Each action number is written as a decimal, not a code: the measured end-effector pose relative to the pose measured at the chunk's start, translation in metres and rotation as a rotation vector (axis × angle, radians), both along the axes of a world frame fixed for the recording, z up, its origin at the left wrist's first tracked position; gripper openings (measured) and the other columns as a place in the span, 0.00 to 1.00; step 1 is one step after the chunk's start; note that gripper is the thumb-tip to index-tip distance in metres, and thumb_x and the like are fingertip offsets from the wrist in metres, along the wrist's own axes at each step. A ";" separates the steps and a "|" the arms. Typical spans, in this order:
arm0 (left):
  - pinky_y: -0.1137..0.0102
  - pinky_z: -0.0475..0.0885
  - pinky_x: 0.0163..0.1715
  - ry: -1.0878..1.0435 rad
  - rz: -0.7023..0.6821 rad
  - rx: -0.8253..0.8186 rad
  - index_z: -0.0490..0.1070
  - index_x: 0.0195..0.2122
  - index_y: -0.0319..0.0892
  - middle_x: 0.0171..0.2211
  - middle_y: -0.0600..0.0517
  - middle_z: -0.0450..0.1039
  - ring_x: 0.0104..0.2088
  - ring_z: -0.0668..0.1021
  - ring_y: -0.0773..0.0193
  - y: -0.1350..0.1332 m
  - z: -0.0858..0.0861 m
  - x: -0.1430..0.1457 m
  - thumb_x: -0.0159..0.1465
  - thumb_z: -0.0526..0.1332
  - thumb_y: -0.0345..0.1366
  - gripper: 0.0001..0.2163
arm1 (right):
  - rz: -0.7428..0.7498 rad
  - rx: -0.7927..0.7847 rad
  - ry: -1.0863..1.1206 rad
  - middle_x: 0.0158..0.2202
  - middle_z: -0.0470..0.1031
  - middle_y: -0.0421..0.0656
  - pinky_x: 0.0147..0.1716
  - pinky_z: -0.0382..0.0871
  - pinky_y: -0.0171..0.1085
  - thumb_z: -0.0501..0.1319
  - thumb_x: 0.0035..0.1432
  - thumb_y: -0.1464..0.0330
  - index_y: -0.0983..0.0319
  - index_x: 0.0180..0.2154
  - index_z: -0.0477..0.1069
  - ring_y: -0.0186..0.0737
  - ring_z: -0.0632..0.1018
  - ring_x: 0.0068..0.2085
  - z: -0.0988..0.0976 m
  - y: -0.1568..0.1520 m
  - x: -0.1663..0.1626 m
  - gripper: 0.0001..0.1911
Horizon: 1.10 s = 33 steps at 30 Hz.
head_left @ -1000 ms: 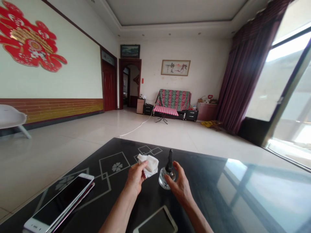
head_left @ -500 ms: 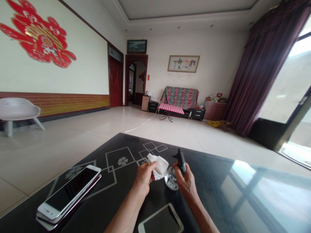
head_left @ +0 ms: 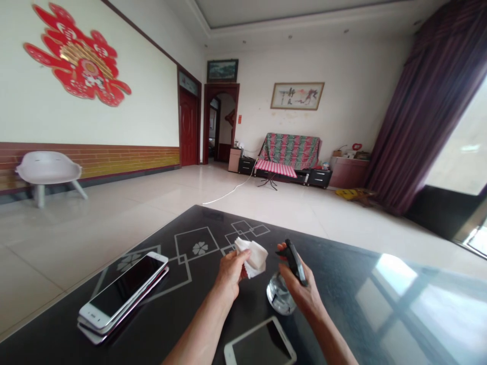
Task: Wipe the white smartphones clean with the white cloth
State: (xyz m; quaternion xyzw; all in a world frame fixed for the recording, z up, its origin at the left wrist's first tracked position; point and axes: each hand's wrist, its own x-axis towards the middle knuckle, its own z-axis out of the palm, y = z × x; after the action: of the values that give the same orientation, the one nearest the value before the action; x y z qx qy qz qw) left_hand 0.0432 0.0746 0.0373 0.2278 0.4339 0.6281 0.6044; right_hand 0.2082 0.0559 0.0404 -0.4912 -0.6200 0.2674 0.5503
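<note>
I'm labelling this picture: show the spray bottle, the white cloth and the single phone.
Spray bottle (head_left: 279, 294): head view, on its clear body.
White cloth (head_left: 257, 256): head view, on its middle.
Single phone (head_left: 262, 345): head view, on its dark screen.

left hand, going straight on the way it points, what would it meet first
Probably nothing nearby: past the cloth it holds, the left hand looks free over the black table, though depth is unclear.
</note>
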 end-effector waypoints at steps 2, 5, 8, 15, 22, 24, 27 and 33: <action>0.74 0.67 0.17 -0.012 0.025 0.001 0.76 0.27 0.34 0.18 0.50 0.73 0.18 0.74 0.65 0.002 -0.001 0.001 0.43 0.71 0.33 0.11 | 0.093 -0.024 -0.046 0.40 0.75 0.46 0.35 0.70 0.36 0.59 0.51 0.65 0.64 0.51 0.68 0.43 0.76 0.38 0.001 0.001 0.000 0.24; 0.75 0.66 0.17 -0.046 0.068 0.016 0.75 0.27 0.34 0.19 0.50 0.73 0.17 0.73 0.67 0.004 -0.003 0.004 0.44 0.71 0.32 0.10 | 0.160 -0.020 -0.126 0.41 0.75 0.46 0.42 0.69 0.38 0.60 0.51 0.66 0.62 0.50 0.68 0.47 0.75 0.46 0.002 0.002 0.001 0.23; 0.77 0.66 0.18 -0.091 0.136 0.038 0.75 0.27 0.35 0.19 0.52 0.73 0.17 0.72 0.69 0.004 -0.002 0.006 0.45 0.70 0.32 0.09 | 0.157 -0.021 -0.123 0.43 0.75 0.46 0.41 0.70 0.38 0.60 0.51 0.65 0.61 0.50 0.67 0.45 0.75 0.45 0.000 0.003 0.001 0.23; 0.77 0.67 0.19 -0.144 0.185 0.132 0.75 0.28 0.35 0.21 0.51 0.74 0.20 0.75 0.68 0.018 0.024 0.022 0.45 0.69 0.31 0.09 | 0.135 -0.021 -0.030 0.37 0.74 0.44 0.27 0.67 0.32 0.58 0.50 0.68 0.63 0.49 0.68 0.35 0.74 0.29 -0.003 0.001 -0.002 0.22; 0.75 0.67 0.18 -0.094 0.136 0.148 0.76 0.30 0.35 0.22 0.49 0.75 0.20 0.76 0.65 0.030 0.015 0.022 0.44 0.70 0.35 0.13 | 0.175 -0.052 -0.013 0.30 0.71 0.40 0.20 0.60 0.30 0.57 0.48 0.69 0.64 0.50 0.66 0.28 0.64 0.20 0.002 -0.005 -0.007 0.24; 0.75 0.67 0.18 -0.074 0.112 0.145 0.75 0.30 0.35 0.22 0.49 0.75 0.20 0.76 0.64 0.029 0.008 0.019 0.44 0.71 0.35 0.13 | 0.175 -0.032 -0.003 0.30 0.71 0.40 0.20 0.60 0.30 0.58 0.48 0.69 0.64 0.47 0.68 0.28 0.65 0.21 0.003 -0.006 -0.008 0.22; 0.75 0.66 0.18 -0.054 0.090 0.155 0.75 0.29 0.35 0.20 0.50 0.75 0.20 0.75 0.65 0.028 0.002 0.020 0.42 0.71 0.37 0.14 | 0.160 -0.052 0.016 0.22 0.65 0.35 0.18 0.56 0.29 0.57 0.48 0.69 0.65 0.47 0.68 0.27 0.60 0.18 0.003 -0.005 -0.009 0.22; 0.74 0.68 0.23 -0.064 0.092 0.227 0.76 0.30 0.36 0.24 0.50 0.77 0.23 0.76 0.65 0.033 0.007 0.034 0.41 0.71 0.38 0.16 | 0.142 -0.028 0.005 0.19 0.59 0.32 0.17 0.54 0.28 0.56 0.48 0.70 0.66 0.47 0.68 0.27 0.58 0.18 -0.001 -0.004 -0.010 0.22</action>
State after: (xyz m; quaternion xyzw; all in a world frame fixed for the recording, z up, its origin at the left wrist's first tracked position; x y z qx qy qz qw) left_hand 0.0770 0.1071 0.0447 0.2546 0.3503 0.7072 0.5588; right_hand 0.1985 0.0518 0.0398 -0.4530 -0.6482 0.3157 0.5244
